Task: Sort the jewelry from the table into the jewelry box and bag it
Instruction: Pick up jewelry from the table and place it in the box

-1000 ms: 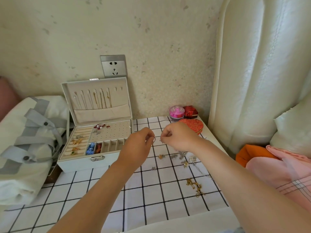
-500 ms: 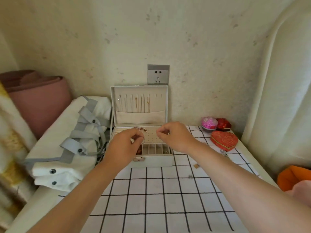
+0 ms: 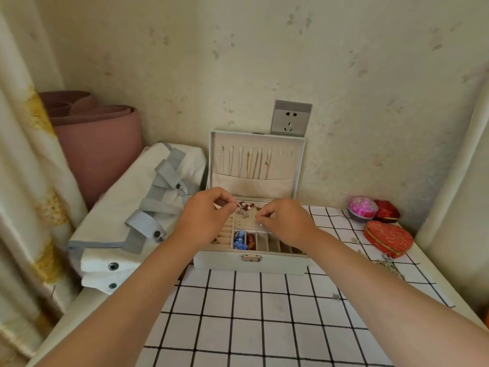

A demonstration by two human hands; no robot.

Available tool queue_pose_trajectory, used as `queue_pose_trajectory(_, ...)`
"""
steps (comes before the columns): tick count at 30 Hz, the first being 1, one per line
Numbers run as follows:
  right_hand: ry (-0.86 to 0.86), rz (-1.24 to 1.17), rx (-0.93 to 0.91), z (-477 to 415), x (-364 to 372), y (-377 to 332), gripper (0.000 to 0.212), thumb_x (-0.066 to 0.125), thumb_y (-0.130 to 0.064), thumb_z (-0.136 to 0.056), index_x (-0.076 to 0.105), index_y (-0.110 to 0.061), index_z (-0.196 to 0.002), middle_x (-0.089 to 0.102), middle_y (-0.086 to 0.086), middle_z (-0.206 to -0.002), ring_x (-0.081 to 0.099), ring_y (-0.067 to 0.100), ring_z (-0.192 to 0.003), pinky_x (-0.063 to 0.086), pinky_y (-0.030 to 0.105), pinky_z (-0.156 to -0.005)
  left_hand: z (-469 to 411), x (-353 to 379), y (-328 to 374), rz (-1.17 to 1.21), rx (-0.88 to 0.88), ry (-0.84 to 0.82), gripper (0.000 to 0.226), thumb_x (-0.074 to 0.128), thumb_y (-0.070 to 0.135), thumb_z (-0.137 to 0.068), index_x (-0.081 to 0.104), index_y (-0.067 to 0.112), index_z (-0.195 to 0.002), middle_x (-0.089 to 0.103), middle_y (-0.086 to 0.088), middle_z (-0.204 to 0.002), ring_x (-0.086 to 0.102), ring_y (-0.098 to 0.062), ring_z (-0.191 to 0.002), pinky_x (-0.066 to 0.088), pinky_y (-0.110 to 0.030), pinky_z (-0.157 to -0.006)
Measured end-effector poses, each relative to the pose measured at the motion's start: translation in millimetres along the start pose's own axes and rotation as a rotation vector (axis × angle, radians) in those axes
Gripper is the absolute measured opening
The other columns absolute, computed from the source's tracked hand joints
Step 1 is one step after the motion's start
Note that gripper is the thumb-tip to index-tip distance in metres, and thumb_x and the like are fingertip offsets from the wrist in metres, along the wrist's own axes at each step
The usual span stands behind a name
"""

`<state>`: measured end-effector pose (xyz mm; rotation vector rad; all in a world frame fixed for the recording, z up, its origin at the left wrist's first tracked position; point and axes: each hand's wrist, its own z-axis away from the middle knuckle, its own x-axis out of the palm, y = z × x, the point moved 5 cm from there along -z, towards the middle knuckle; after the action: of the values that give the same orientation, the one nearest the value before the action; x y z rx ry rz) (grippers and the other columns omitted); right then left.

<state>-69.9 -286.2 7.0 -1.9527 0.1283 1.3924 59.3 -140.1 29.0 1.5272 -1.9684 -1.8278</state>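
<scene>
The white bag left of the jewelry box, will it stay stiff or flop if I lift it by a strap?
Probably floppy: the white bag lies folded and creased like soft cloth. Its grey straps lie slack, so they may tangle or lift it unevenly.

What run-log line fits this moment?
left hand, right hand: pinching small jewelry piece | over open jewelry box | bag: left of box

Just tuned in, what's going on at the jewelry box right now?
A person's left hand and right hand hover over the open jewelry box, fingertips pinched on what looks like a small piece of jewelry above the perforated earring panel. Loose pieces lie on the checked cloth at right; the white bag sits left of the box.
</scene>
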Motion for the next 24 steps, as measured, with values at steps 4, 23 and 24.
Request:
queue_pose_trajectory(4,-0.019,0.006,-0.012,-9,2,-7,0.009,0.071,-0.028,-0.089,0.078,-0.031,-0.094,0.073,-0.016,-0.101,0.065,0.002,-0.092,0.055,0.031,-0.088,0,-4,-8,0.029,-0.018,-0.003,0.008,0.069,0.025,-0.089,0.069,0.031,-0.083,0.065,0.012,-0.08,0.059,-0.001,-0.075,0.046,-0.021,-0.07)
queue_pose_trajectory(23,-0.052,-0.295,-0.103,-51,6,-94,0.005,0.078,-0.011,-0.085,0.08,-0.014,-0.089,0.072,-0.009,-0.076,0.062,-0.009,-0.057,0.046,0.009,-0.058,-10,-33,-38,-0.018,-0.042,0.08,0.008,0.067,0.034,-0.09,0.069,0.027,-0.093,0.066,0.011,-0.083,0.06,-0.003,-0.079,0.052,-0.027,-0.071)
queue_pose_trajectory(24,-0.023,-0.244,-0.104,-55,9,-91,0.006,0.078,-0.014,-0.085,0.079,-0.02,-0.085,0.073,-0.012,-0.079,0.065,-0.007,-0.067,0.052,0.015,-0.066,-10,-32,-39,-0.083,-0.013,0.064,0.009,0.066,0.033,-0.09,0.069,0.028,-0.098,0.066,0.012,-0.087,0.06,-0.004,-0.083,0.055,-0.031,-0.076)
